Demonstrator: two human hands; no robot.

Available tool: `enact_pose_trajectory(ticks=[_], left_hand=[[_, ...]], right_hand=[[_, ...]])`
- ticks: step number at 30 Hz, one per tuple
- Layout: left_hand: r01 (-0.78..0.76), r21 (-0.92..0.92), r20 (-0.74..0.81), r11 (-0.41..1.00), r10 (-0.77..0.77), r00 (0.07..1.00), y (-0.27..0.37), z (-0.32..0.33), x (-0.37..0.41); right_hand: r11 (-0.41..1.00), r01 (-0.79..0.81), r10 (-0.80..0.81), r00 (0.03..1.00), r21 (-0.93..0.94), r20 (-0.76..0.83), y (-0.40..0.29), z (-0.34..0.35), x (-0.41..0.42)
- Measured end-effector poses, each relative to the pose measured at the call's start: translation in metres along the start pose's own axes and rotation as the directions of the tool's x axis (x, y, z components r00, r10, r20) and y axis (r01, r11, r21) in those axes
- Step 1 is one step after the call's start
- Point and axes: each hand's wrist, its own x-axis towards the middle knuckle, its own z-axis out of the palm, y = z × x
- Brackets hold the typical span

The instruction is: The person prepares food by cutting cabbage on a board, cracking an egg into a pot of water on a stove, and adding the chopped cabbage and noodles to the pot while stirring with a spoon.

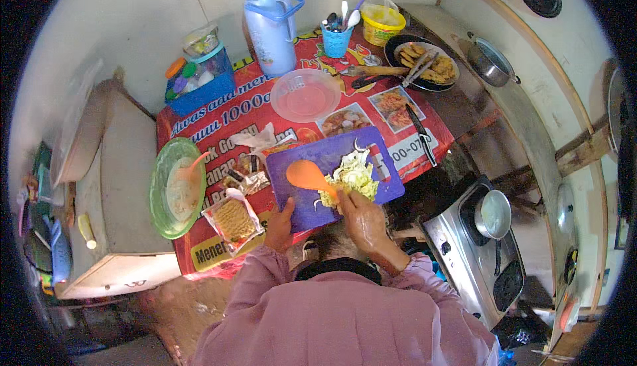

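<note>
A purple cutting board (304, 207) lies at the near edge of the table. My left hand (279, 227) grips its near left corner, thumb up along the edge and the fingers mostly hidden. In my right hand (363, 219) is an orange plastic rice paddle (306, 174), its broad end pointing left over the board. Chopped cabbage (357, 174) is heaped beside the paddle, just beyond my right fingers. Left of the board, a block of dried instant noodles (234, 219) sits in an opened wrapper, with small seasoning sachets (251, 179) above it.
A green basin (155, 192) holding pale batter stands at left. Beyond the board are a clear plastic bowl (306, 96), a blue thermos (272, 33) and a pan (450, 81) of fried food with tongs. A knife (421, 135) lies right; a gas stove (460, 251) bears a small saucepan (492, 214).
</note>
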Motion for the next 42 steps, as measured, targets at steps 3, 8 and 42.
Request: enact_pose_trajectory(ticks=[3,8,42], left_hand=[[-0.008,-0.023,-0.039,1.0,0.007,0.999,0.018,0.007,-0.012],[-0.132,-0.065,-0.096,0.989,0.125,0.987,0.022,-0.027,-0.009],[-0.608,-0.003,-0.694,0.794,0.436,0.573,0.118,-0.114,-0.129]], right_hand=[[0.994,0.096,-0.1,0.993,-0.055,-0.06,-0.009,0.006,0.009],[0.976,0.167,-0.143,0.976,0.142,-0.163,-0.031,-0.005,0.033],[0.703,0.257,-0.433,0.894,0.663,0.112,-0.096,0.261,0.275]])
